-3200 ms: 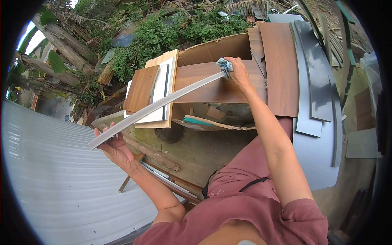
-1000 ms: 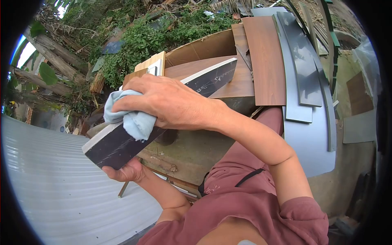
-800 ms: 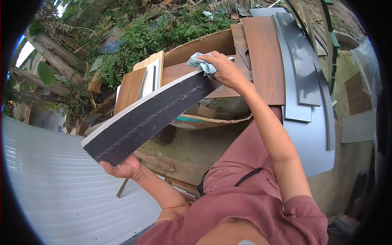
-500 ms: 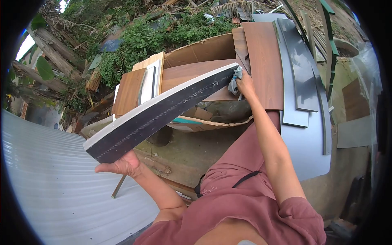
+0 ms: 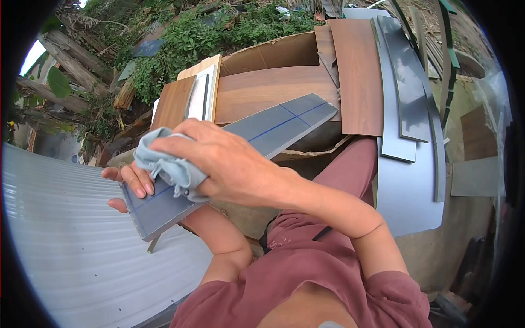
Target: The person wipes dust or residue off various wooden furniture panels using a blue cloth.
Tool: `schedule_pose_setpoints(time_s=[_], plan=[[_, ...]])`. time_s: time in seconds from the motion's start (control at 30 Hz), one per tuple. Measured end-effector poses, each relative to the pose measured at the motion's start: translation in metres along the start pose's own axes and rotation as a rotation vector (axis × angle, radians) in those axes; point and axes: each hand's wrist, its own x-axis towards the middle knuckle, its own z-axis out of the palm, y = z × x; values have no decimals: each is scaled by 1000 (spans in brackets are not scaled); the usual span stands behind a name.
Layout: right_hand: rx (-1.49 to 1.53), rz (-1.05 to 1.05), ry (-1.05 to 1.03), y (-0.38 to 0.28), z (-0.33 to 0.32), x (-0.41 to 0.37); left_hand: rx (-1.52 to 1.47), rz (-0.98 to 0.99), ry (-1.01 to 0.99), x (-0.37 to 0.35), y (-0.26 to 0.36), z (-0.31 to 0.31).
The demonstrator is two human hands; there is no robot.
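A long grey board [image 5: 279, 127] with blue lines on its upper face slants across the view in front of me. My left hand [image 5: 134, 183] grips its near left end, with fingertips on top and the palm hidden beneath. Bunched in my right hand [image 5: 219, 158] is a light blue cloth [image 5: 167, 161], which lies against the board near that same end, close to my left fingers. The board's far end reaches over a brown wood panel [image 5: 257, 90].
Corrugated white sheeting [image 5: 71, 235] spreads at the left. Beyond the board stands a large cardboard box [image 5: 273, 54]. Brown [image 5: 358, 82] and grey panels [image 5: 410, 202] lie at the right. Green plants [image 5: 191, 49] grow behind, and a small wood panel [image 5: 174, 104] leans at the box's left.
The board has turned, showing its blue-lined face instead of the dark scuffed one. My right hand has moved with the cloth from the far end to the left end.
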Motion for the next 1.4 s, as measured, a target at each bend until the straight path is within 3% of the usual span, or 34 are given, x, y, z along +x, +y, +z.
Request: schedule_pose_setpoints(time_s=[0.03,0.07,0.13,0.2,0.27,0.3,0.4,0.5,0.67,0.73,0.8,0.97,1.03,1.07,1.1,1.17,1.2,1.27,1.3,1.37,1.4], plan=[[15,-50,-71,-3,18,-1,40,29,113,-1,-3,8],[-33,-66,-43,0,26,-2,-85,-10,-20,2,-2,-3],[-82,-86,-21,11,29,-6,-27,-19,-48,1,5,-15],[-258,57,-99,32,12,-15,-5,-87,-146,2,17,-27],[-417,125,-42,66,-10,-30,-22,-69,-62,-7,16,-28],[-505,310,-98,80,-27,-35,-32,-36,6,-9,16,-28],[-831,523,50,163,-73,-73,-41,-33,31,-18,26,-41],[-1104,895,49,205,-115,-102,-20,-8,94,-23,32,-41],[-1163,871,71,190,-114,-116,-16,12,204,-22,28,-44],[-1046,861,96,181,-105,-112,-43,22,239,-19,24,-35],[-916,780,68,137,-77,-81,226,40,468,-12,18,-23],[-453,206,-139,29,34,-4,382,28,467,-11,13,-15],[-282,-51,-121,-6,79,11,223,38,364,-18,19,-24],[-222,-145,-69,-16,99,13,-128,8,190,-23,29,-42],[-176,-234,-18,-18,108,11,-154,-22,190,-19,28,-36],[-122,-258,21,-14,99,0,394,59,602,-14,20,-17],[-40,-306,36,-10,93,-4,363,23,604,-18,22,-23],[-30,-154,-49,-3,52,-29,-31,-46,180,-25,30,-46],[23,-24,-145,-1,28,-45,-35,-49,164,-24,29,-45],[190,576,-257,14,-10,-76,387,41,452,-19,12,-14],[440,788,-159,23,-21,-96,377,37,451,-19,10,-12]])
